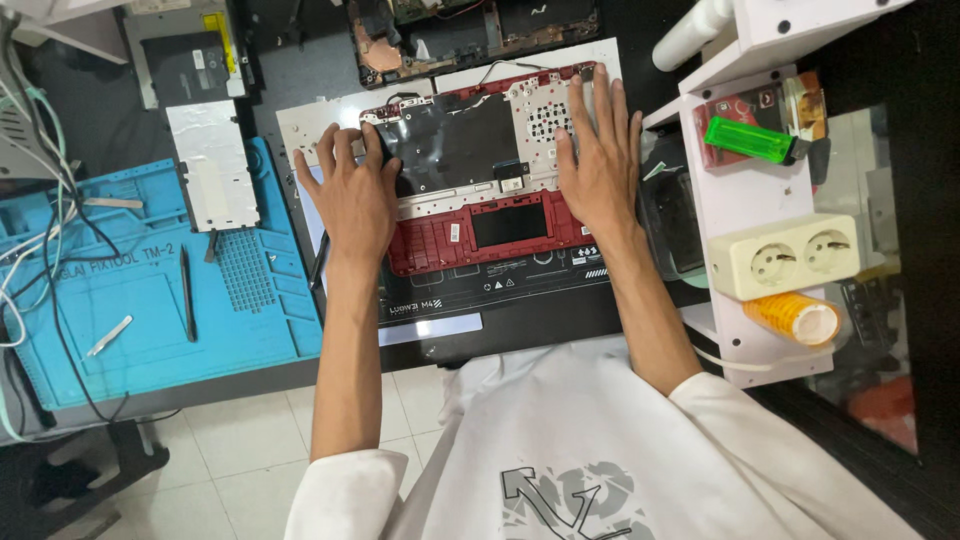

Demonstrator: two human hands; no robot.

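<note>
A red laptop palmrest shell [480, 232] lies face down on a black work mat [520, 290], with a black sheet and a white perforated keyboard backplate on its inner side. My left hand [350, 195] lies flat on the shell's left end, fingers spread on the white plate. My right hand [598, 160] presses flat on the right end, fingers reaching the far edge. Neither hand grips anything.
A blue silicone repair mat [130, 300] at left carries a silver metal plate [212, 165], a black spudger [187, 293] and tweezers [108, 336]. An opened laptop base [470, 35] sits behind. A white shelf [745, 200] at right holds a green lighter [748, 140], a double socket [785, 258] and an orange tape roll [795, 317].
</note>
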